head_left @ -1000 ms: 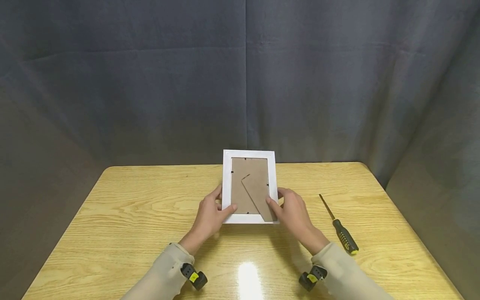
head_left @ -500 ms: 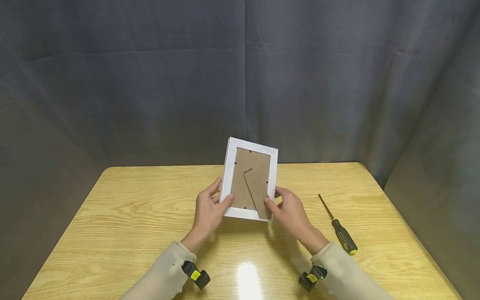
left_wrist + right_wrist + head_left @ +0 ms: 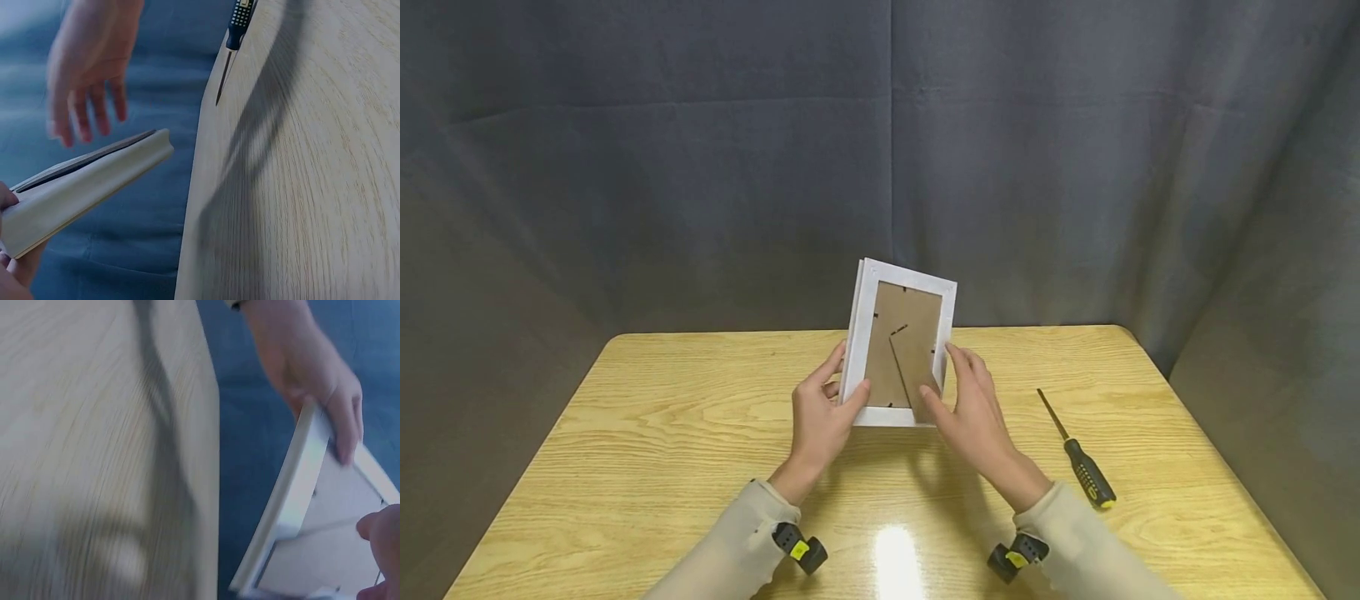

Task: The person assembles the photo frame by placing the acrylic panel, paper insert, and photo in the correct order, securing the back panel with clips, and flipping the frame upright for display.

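A white picture frame point(image 3: 891, 417) is held up above the table, its brown backboard towards me, leaning slightly to the right. My left hand point(image 3: 816, 425) grips its lower left edge, thumb on the back and fingers behind. On the backboard lies a slanted stand flap point(image 3: 925, 400). Over the flap is my right hand point(image 3: 977, 425), its fingers fairly straight beside the right edge. The left wrist view shows that right hand point(image 3: 94, 69) blurred and apart from the frame point(image 3: 94, 187). The picture side of the frame is hidden.
A black and yellow screwdriver point(image 3: 1088, 473) lies on the wooden table point(image 3: 662, 417) to the right, its blade pointing away. Dark grey curtains point(image 3: 737, 208) hang behind the table and along its sides.
The frame has risen and tilted to the right, held by my left hand. My right hand has let go of the lower right edge and straightened its fingers.
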A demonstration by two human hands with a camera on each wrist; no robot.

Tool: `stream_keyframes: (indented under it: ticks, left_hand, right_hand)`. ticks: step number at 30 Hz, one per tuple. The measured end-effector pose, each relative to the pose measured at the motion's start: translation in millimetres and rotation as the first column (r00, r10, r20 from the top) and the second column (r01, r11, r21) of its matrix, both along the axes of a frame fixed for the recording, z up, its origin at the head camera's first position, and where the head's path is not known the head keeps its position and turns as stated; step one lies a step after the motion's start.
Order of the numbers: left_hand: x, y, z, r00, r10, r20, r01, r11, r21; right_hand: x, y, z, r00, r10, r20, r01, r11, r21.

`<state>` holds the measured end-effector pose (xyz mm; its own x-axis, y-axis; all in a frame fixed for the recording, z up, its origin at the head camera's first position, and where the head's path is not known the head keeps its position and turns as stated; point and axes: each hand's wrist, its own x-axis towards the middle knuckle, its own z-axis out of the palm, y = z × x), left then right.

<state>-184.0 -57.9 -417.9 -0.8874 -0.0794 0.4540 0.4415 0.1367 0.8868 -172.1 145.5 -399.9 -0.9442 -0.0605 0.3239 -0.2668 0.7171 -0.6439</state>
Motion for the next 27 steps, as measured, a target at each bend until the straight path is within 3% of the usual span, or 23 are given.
stream_keyframes:
  ticks: [4, 11, 15, 22, 27]
  left_hand:
    - [2.3, 3.9, -0.8, 0.998, 0.003, -0.06, -0.006, 0.999, -0.051]
    - [6.3, 9.8, 4.0, 0.985, 0.019, -0.171, -0.048, 0.985, -0.165]
    - [10.0, 13.5, 6.1, 0.967, 0.018, -0.254, -0.086, 0.963, -0.256]
    - [18.1, 18.3, 6.1, 0.914, -0.002, -0.405, -0.172, 0.904, -0.392]
    - [21.7, 21.7, 7.2, 0.888, -0.016, -0.459, -0.221, 0.861, -0.457]
  right_hand:
    - [8.1, -13.3, 6.3, 0.997, 0.075, -0.032, -0.076, 0.997, -0.013]
    - [16.9, -25.9, 12.3, 0.988, 0.131, 0.088, -0.124, 0.989, -0.077]
    - [16.5, -25.5, 12.6, 0.972, 0.195, 0.128, -0.168, 0.967, -0.192]
    - [13.6, -24.2, 15.9, 0.928, 0.345, 0.138, -0.256, 0.863, -0.436]
    - [12.5, -23.9, 22.8, 0.896, 0.407, 0.175, -0.236, 0.773, -0.588]
